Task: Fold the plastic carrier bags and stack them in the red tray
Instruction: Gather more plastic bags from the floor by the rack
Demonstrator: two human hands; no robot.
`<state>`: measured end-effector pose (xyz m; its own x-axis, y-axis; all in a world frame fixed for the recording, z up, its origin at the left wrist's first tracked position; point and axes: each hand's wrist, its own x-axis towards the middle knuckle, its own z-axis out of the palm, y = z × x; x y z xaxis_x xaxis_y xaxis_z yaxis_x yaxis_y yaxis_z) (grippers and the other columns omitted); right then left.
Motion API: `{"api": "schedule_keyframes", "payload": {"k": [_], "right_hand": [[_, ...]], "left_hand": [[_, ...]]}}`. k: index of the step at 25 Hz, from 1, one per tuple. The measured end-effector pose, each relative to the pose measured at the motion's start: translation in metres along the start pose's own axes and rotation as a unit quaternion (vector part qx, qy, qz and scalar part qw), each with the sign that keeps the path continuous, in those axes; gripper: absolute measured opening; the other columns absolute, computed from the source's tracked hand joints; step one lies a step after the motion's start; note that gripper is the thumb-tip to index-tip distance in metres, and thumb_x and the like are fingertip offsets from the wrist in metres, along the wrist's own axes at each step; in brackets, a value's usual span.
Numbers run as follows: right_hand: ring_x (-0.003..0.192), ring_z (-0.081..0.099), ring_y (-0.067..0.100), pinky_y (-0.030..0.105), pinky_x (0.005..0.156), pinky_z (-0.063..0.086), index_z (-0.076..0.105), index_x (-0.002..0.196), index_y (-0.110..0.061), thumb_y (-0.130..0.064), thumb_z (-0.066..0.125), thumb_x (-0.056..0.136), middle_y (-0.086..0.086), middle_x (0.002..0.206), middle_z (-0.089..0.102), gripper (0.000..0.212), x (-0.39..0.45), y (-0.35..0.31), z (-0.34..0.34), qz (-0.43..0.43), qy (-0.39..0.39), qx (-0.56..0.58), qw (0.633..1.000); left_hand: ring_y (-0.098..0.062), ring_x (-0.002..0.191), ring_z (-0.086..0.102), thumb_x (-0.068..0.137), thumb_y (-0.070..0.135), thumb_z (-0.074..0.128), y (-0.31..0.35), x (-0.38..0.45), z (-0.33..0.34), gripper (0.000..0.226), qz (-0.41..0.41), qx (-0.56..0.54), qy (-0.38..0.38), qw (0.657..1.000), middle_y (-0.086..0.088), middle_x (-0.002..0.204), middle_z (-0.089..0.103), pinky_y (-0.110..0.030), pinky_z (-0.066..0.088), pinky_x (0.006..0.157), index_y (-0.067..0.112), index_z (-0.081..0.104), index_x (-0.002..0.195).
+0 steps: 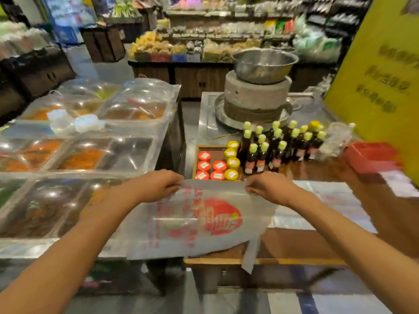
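Translucent carrier bag (199,220), red-printed, pinched at its top edge by left hand (158,185) and right hand (269,188).

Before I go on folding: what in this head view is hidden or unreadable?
- Red tray: blurred; its contents unclear.
- Carrier bag: red print too smeared to read; far edge hidden under left hand and right hand.
- Flat bags beyond: count unclear.
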<state>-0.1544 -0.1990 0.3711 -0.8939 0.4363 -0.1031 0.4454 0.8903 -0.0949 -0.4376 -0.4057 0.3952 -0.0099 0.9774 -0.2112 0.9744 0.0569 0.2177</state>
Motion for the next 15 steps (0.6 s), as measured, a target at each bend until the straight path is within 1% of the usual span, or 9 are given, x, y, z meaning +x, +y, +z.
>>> {"api": "schedule_keyframes", "payload": {"k": [2,3,4,6,8,9,11,13,15], "right_hand": [[0.100,0.063,0.022,0.036,0.072,0.048,0.067,0.111,-0.027,-0.038,0.050,0.103,-0.003,0.108,0.068,0.021,-0.031,0.045,0.000,0.046,0.000,0.009,0.999],[0.098,0.063,0.021,0.037,0.074,0.051,0.068,0.110,-0.026,-0.038,0.051,0.103,-0.004,0.107,0.069,0.022,-0.045,0.066,-0.002,0.068,0.001,0.016,0.998],[0.095,0.063,0.020,0.037,0.073,0.052,0.069,0.109,-0.025,-0.037,0.052,0.103,-0.004,0.105,0.070,0.022,-0.058,0.085,-0.003,0.094,0.001,0.025,0.995],[0.094,0.064,0.020,0.037,0.073,0.052,0.070,0.106,-0.025,-0.036,0.053,0.102,-0.005,0.103,0.070,0.021,-0.082,0.119,-0.002,0.139,0.001,0.038,0.990],[0.098,0.063,0.021,0.034,0.072,0.048,0.069,0.103,-0.026,-0.035,0.053,0.102,-0.004,0.104,0.069,0.018,-0.100,0.151,0.002,0.183,-0.008,0.039,0.982],[0.101,0.063,0.021,0.032,0.070,0.044,0.068,0.105,-0.027,-0.035,0.053,0.102,-0.006,0.107,0.068,0.017,-0.107,0.164,0.003,0.204,-0.013,0.034,0.978],[0.108,0.061,0.020,0.029,0.071,0.038,0.067,0.109,-0.029,-0.034,0.053,0.102,-0.009,0.113,0.067,0.017,-0.119,0.190,0.006,0.240,-0.025,0.025,0.970],[0.108,0.061,0.021,0.029,0.072,0.038,0.067,0.110,-0.029,-0.035,0.054,0.102,-0.008,0.116,0.067,0.016,-0.128,0.217,0.014,0.270,-0.044,0.024,0.961],[0.108,0.060,0.021,0.030,0.073,0.040,0.066,0.112,-0.030,-0.036,0.054,0.101,-0.007,0.118,0.066,0.018,-0.136,0.241,0.016,0.307,-0.071,0.024,0.949]], "left_hand": [[-0.016,0.091,0.058,0.102,0.025,0.052,0.030,0.049,-0.001,0.008,0.028,0.010,0.001,1.000,0.014,0.088,0.055,-0.036,0.047,0.081,0.028,0.058,0.097],[-0.015,0.092,0.058,0.102,0.025,0.052,0.046,0.073,-0.002,0.010,0.045,0.020,0.005,0.999,0.010,0.094,0.058,-0.034,0.046,0.080,0.024,0.061,0.103],[-0.014,0.090,0.056,0.102,0.025,0.052,0.062,0.095,-0.005,0.011,0.064,0.029,0.004,0.998,0.007,0.095,0.058,-0.033,0.044,0.078,0.021,0.062,0.105],[-0.012,0.084,0.054,0.102,0.024,0.051,0.090,0.137,-0.006,0.011,0.098,0.019,-0.015,0.995,0.009,0.090,0.057,-0.031,0.042,0.073,0.023,0.058,0.094],[-0.014,0.081,0.057,0.102,0.026,0.052,0.108,0.178,-0.003,0.020,0.119,0.001,-0.041,0.992,0.008,0.084,0.058,-0.036,0.047,0.075,0.027,0.053,0.083],[-0.016,0.080,0.059,0.102,0.027,0.052,0.113,0.196,0.001,0.021,0.121,-0.014,-0.054,0.991,0.006,0.082,0.059,-0.038,0.050,0.076,0.028,0.053,0.081],[-0.021,0.077,0.063,0.103,0.026,0.051,0.120,0.229,0.012,0.021,0.135,-0.044,-0.081,0.987,-0.001,0.081,0.064,-0.038,0.053,0.073,0.019,0.057,0.084],[-0.024,0.076,0.063,0.103,0.023,0.050,0.129,0.263,0.023,0.022,0.164,-0.059,-0.094,0.980,-0.009,0.082,0.065,-0.036,0.051,0.070,0.010,0.058,0.088],[-0.025,0.075,0.062,0.103,0.021,0.050,0.135,0.295,0.031,0.022,0.176,-0.079,-0.107,0.975,-0.011,0.082,0.064,-0.035,0.048,0.069,0.007,0.058,0.088]]}}
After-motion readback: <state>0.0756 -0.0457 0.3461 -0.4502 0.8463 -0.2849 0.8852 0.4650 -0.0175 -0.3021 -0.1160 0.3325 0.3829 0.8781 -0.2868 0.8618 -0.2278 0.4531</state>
